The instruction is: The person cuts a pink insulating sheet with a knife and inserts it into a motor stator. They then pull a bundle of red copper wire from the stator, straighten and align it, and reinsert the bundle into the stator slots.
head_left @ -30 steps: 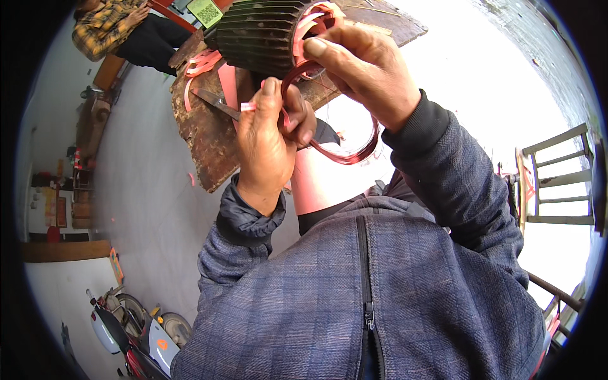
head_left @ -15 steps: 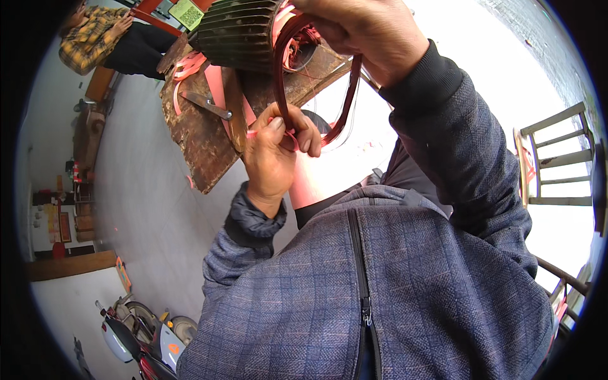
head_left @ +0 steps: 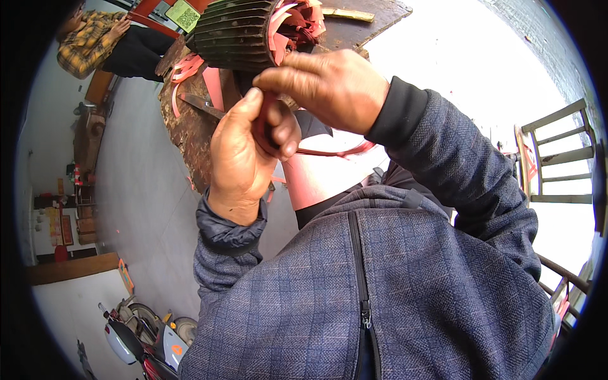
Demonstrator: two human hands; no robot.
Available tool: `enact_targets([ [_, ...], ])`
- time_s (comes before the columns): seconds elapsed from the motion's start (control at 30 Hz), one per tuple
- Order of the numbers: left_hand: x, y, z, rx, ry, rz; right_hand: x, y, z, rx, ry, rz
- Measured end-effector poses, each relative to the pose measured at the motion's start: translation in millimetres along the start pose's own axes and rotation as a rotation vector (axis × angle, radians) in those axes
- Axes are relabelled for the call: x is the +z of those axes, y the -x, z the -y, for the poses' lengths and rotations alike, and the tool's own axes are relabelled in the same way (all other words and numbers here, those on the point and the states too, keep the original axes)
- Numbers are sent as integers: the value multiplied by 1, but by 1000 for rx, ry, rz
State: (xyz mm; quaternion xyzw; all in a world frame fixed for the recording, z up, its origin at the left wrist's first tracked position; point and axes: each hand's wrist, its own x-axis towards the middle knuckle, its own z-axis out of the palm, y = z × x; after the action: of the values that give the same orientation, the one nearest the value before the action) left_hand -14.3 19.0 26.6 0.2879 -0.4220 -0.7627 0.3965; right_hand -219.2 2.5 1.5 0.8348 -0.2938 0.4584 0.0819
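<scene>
My left hand (head_left: 239, 155) is closed around a dark red bundle of winding wire, thumb pointing up and fingers curled. From that hand the coil of wire (head_left: 332, 152) trails right, across my lap. My right hand (head_left: 339, 88) is just above the left one, palm down, its slightly blurred fingers pressed together over the left fingertips; what they pinch is hidden. Beyond both hands lies a finned motor housing (head_left: 231, 35) on its side. Pink insulation strips (head_left: 278, 28) and dark red wire fill its open end, close to my right fingers.
The housing rests on a worn wooden board (head_left: 190, 149). Scissors (head_left: 201, 103) and loose pink strips (head_left: 187, 66) lie at its left. A person in a checked shirt (head_left: 92, 44) is at the far left. A wooden chair (head_left: 560, 155) stands right, a motorbike (head_left: 149, 342) lower left.
My right hand has come down and left from the raised coil to my left hand. The coil has dropped from its upright loop, and my left hand has turned and shifted slightly left.
</scene>
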Motion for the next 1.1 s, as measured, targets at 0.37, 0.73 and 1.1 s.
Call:
enact_targets([
  [0.37, 6, 14, 14, 57, 58, -10, -17, 61, 23, 775, -58, 96],
  [0.73, 27, 15, 22, -93, -245, -11, -13, 51, 13, 146, -146, 165],
  [1.1, 24, 22, 26, -99, -35, -30, -11, 150, -18, 521, 12, 48],
])
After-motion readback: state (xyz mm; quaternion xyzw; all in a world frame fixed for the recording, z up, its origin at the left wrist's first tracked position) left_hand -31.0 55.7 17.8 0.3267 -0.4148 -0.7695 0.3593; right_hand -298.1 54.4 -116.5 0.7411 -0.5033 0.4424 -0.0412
